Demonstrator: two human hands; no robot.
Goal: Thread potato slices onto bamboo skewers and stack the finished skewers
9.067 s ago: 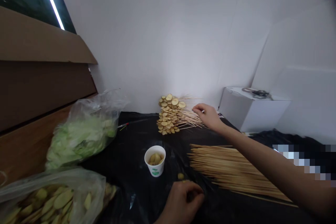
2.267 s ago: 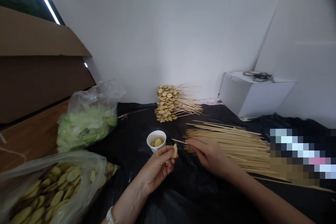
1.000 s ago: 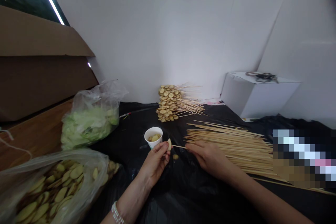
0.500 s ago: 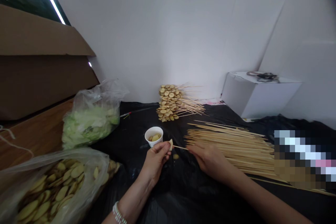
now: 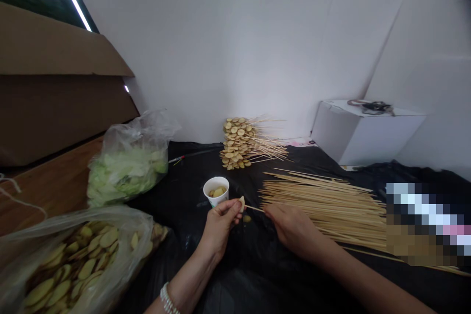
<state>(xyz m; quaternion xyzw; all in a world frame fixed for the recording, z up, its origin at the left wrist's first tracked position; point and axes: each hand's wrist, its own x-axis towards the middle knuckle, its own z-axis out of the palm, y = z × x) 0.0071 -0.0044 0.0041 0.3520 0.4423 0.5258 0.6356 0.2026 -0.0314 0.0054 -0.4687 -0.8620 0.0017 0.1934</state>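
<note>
From the head view, my left fingers [image 5: 232,209] are pinching a potato slice [image 5: 242,203] just right of the white cup [image 5: 220,200], while my right fingers [image 5: 273,211] are gripping a skewer [image 5: 253,208] whose end is meeting it; aiming straight, with that pinch clear of the point, is looking wisest.

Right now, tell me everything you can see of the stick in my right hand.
The stick is thin, straight and pale, and looks like bare wood. The right hand grips it, hiding that end. The stretch in view runs across to a potato slice in the fingers of the left hand, over the black sheet. Whether its tip has pierced the slice cannot be told.
</note>
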